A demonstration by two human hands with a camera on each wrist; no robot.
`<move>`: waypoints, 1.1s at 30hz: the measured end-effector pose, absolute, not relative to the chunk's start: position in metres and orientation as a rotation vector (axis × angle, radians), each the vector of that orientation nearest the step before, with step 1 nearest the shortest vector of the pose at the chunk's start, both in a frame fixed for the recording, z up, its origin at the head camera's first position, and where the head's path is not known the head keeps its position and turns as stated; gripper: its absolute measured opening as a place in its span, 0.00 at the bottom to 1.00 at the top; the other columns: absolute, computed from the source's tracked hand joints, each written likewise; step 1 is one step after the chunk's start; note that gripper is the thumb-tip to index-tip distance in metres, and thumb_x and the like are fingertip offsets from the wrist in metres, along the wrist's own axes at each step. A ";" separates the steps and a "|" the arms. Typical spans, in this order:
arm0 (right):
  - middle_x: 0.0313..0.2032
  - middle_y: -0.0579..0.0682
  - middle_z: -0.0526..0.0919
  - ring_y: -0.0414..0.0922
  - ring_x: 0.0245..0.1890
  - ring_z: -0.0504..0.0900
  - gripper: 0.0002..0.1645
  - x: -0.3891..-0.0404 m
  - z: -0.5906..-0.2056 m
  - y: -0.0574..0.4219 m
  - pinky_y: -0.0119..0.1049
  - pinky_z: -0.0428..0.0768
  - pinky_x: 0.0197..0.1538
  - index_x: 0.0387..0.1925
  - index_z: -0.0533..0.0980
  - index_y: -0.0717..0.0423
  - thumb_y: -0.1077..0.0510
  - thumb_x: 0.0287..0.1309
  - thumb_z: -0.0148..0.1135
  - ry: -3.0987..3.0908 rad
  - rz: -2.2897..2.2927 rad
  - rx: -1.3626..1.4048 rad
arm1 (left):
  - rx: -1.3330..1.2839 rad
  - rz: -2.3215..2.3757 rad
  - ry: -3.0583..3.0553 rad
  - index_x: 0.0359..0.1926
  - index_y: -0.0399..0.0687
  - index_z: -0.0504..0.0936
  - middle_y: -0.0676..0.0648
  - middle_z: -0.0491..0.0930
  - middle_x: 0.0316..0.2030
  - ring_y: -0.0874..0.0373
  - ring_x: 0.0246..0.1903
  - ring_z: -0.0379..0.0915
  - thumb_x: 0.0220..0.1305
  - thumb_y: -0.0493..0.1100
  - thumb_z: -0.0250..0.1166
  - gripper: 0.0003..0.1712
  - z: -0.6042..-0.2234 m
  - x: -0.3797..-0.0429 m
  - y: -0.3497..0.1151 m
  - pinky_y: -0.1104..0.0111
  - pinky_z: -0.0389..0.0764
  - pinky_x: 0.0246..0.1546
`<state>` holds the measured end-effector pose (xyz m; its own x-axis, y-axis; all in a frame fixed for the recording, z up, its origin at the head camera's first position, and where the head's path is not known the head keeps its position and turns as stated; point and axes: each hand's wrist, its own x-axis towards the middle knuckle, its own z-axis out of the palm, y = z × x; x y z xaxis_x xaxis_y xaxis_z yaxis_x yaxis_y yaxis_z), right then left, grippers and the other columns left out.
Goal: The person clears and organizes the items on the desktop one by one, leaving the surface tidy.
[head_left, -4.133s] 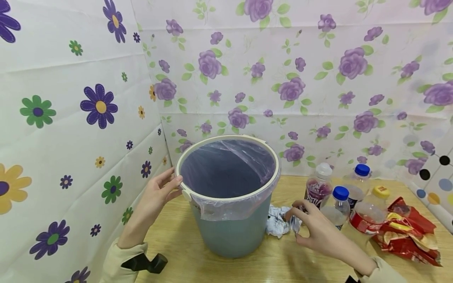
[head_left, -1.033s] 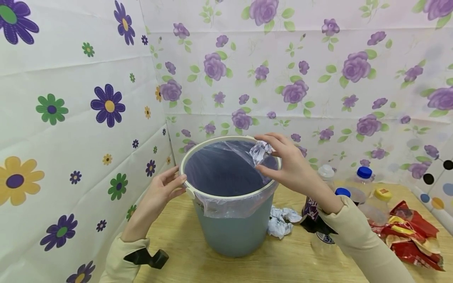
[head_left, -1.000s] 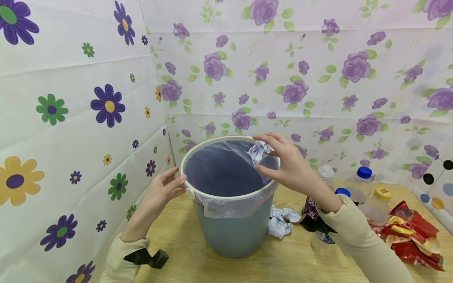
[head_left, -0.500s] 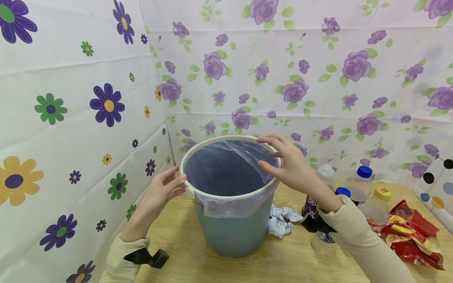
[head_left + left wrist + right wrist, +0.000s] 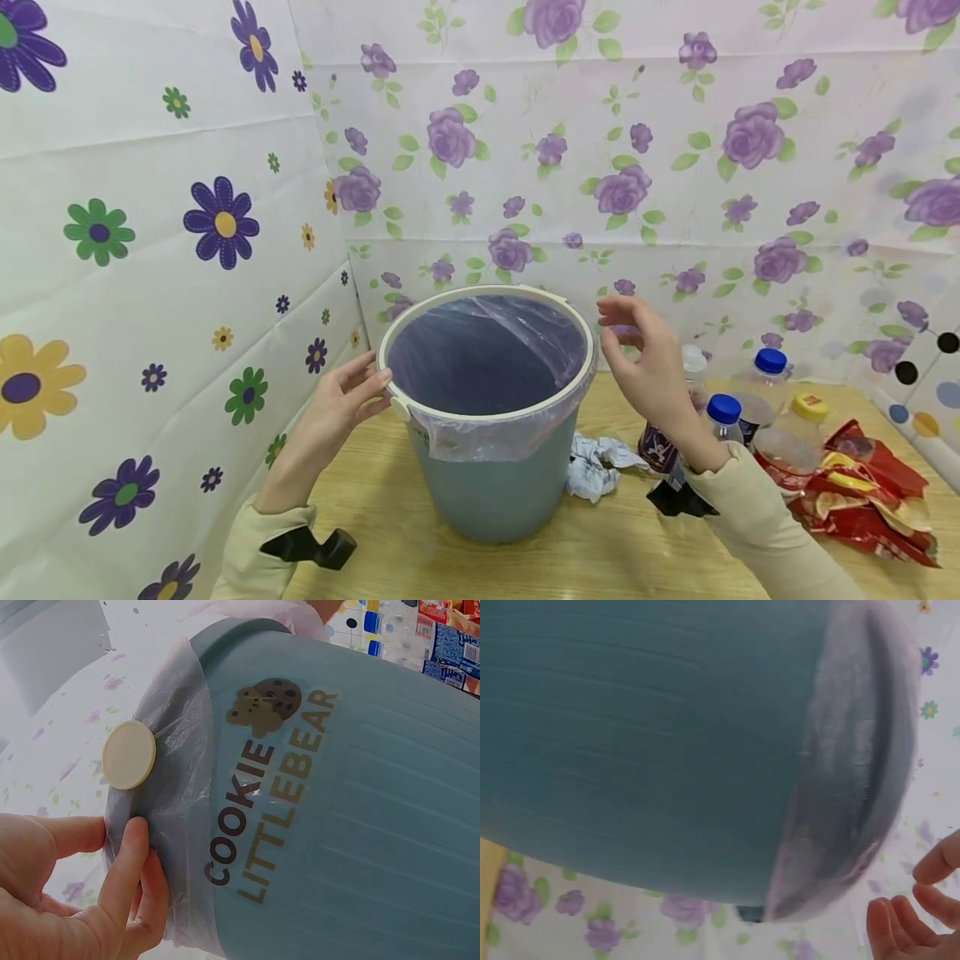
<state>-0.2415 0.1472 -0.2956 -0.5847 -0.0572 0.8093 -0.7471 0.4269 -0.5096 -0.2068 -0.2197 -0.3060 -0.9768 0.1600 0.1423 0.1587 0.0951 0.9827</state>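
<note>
A blue-green trash bin (image 5: 491,492) with a cream rim and a clear plastic liner stands upright on the table. My left hand (image 5: 345,408) pinches its rim at the left side; the left wrist view shows the thumb and fingers of that hand (image 5: 105,900) against the liner's folded edge. To the right of the rim, my right hand (image 5: 648,367) hangs in the air, fingers loosely bent, holding nothing. Crumpled white paper (image 5: 592,471) lies against the bin's right foot. The bin's deep inside is dark, and I cannot make out its contents.
To the right on the wooden table (image 5: 570,558) stand several plastic bottles, among them a blue-capped bottle (image 5: 723,412) and a yellow-capped bottle (image 5: 798,437). A red snack bag (image 5: 870,496) lies beyond them. Flowered sheets (image 5: 480,183) wall in the back and left.
My right hand took up a ball of crumpled paper, brought it over the bin's opening and let it go. Now it has drawn back to the right. My left hand stays on the rim.
</note>
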 end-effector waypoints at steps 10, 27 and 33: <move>0.45 0.57 0.81 0.48 0.42 0.82 0.22 -0.240 -0.330 0.152 0.24 0.81 0.38 0.56 0.70 0.61 0.71 0.59 0.54 -2.043 1.160 0.555 | 0.360 2.105 2.303 0.73 0.33 0.50 0.55 0.80 0.45 0.68 0.42 0.79 0.72 0.42 0.55 0.37 -0.307 -0.207 -0.220 0.76 0.81 0.48; 0.48 0.63 0.78 0.56 0.46 0.79 0.26 -0.242 -0.397 0.162 0.46 0.83 0.40 0.57 0.67 0.63 0.72 0.55 0.56 -2.416 1.049 0.572 | 0.380 2.109 2.298 0.73 0.32 0.50 0.55 0.80 0.44 0.68 0.42 0.79 0.72 0.41 0.55 0.37 -0.308 -0.207 -0.221 0.76 0.81 0.48; 0.46 0.63 0.78 0.57 0.46 0.79 0.23 -0.244 -0.415 0.162 0.49 0.81 0.43 0.51 0.72 0.63 0.67 0.51 0.63 -2.655 0.864 0.635 | 0.378 2.111 2.295 0.73 0.32 0.50 0.58 0.80 0.41 0.68 0.42 0.78 0.72 0.41 0.55 0.37 -0.308 -0.208 -0.220 0.76 0.81 0.48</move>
